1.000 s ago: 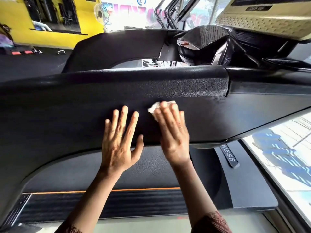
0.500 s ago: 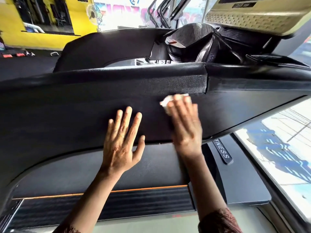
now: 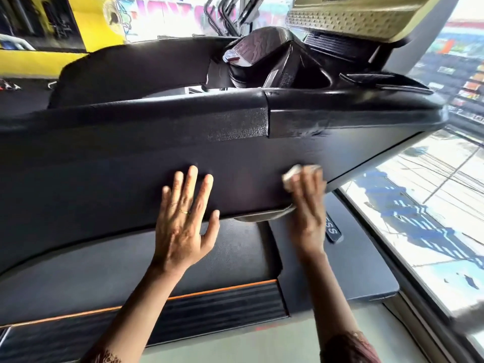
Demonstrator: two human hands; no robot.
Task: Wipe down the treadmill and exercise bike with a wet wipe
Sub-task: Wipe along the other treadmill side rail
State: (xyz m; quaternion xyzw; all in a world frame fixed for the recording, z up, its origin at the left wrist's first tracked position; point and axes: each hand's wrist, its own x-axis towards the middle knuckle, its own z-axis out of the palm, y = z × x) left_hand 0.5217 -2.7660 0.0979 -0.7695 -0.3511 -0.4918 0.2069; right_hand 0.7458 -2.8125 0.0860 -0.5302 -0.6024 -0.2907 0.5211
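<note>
Gym: yellow wall upper left, window at right. Treadmill (image 3: 104,179): black side panel across centre frame, matte, no streaks readable. Wipe (image 3: 289,176): white, crumpled, centre right, under right hand (image 3: 307,205). It has slid from the panel's upper band to its lower edge, so this stretch looks nearly covered. Right fingers straight, pressing, blurred. Left hand (image 3: 183,221): fingers spread flat on panel, unmoved.

Left grip (image 3: 183,218) lies flat, fingers spread; right grip (image 3: 307,213) flat, blurred.
</note>
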